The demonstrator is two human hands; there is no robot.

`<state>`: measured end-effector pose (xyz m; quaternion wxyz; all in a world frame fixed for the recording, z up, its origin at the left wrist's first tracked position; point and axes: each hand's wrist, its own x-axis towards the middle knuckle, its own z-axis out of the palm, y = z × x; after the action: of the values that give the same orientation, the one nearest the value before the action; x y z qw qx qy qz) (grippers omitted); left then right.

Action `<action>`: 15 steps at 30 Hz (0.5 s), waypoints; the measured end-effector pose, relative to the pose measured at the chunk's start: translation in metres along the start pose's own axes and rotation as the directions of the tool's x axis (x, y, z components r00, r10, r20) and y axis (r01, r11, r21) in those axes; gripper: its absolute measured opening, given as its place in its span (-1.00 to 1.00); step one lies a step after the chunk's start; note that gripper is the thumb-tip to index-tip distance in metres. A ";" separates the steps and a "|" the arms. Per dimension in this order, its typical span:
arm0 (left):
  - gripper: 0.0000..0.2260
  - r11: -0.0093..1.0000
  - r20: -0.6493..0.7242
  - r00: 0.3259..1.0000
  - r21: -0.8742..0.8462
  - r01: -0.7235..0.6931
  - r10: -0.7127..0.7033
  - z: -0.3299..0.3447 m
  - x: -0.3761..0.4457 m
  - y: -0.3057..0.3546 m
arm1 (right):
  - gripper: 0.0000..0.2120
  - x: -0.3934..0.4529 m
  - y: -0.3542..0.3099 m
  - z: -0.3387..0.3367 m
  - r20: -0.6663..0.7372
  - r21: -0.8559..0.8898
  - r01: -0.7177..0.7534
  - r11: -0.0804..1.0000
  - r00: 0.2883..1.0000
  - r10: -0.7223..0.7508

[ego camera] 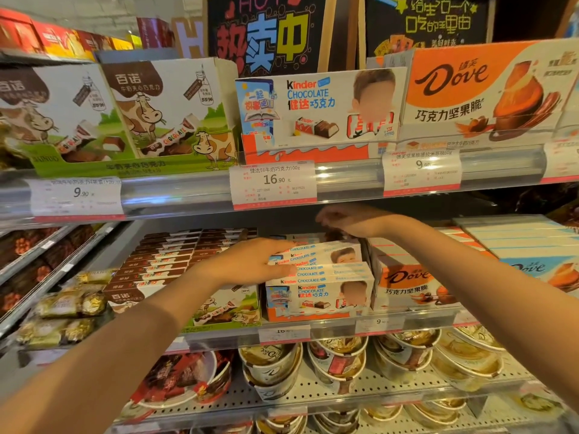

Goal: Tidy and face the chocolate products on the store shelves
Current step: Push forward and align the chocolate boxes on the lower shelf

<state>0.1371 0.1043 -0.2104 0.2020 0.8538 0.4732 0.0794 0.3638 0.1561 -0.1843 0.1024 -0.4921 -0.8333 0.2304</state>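
A stack of white Kinder Chocolate boxes (319,292) stands in an orange tray on the middle shelf, the upper boxes lying slightly askew. My left hand (250,261) rests flat against the stack's left side, fingers stretched onto the top boxes. My right hand (354,220) reaches over the back of the stack, just under the upper shelf, with its fingers curled down; whether they grip a box is hidden. A Dove nut-crisp carton (407,286) stands right of the stack. Brown cow-print chocolate boxes (163,255) fill the left.
The upper shelf's price rail (188,192) hangs low over my right hand. Above it stand cow-print (163,114), Kinder (316,101) and Dove (479,89) display cartons. Gold-wrapped packs (69,305) lie at left, light blue Dove boxes (526,242) at right, and chocolate tubs (338,358) below.
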 end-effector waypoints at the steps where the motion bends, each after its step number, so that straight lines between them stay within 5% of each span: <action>1: -0.57 1.000 0.006 1.000 -0.024 0.007 -0.007 -0.001 -0.001 0.002 | -0.72 0.004 0.005 -0.001 -0.006 -0.069 -0.029 0.997 1.000 0.029; 7: -0.13 0.971 0.055 0.998 0.237 -0.030 0.018 0.002 0.000 0.004 | -0.59 0.022 0.011 0.002 0.152 -0.210 -0.065 0.976 0.983 0.098; 15: -0.21 0.964 0.028 0.999 0.263 -0.035 0.029 0.005 0.004 -0.001 | -0.66 0.034 0.007 0.012 0.208 -0.286 -0.049 0.957 0.972 0.112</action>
<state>0.1398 0.1064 -0.2150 0.0912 0.8815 0.4632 0.0088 0.3480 0.1849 -0.2002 -0.0711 -0.5063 -0.8428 0.1682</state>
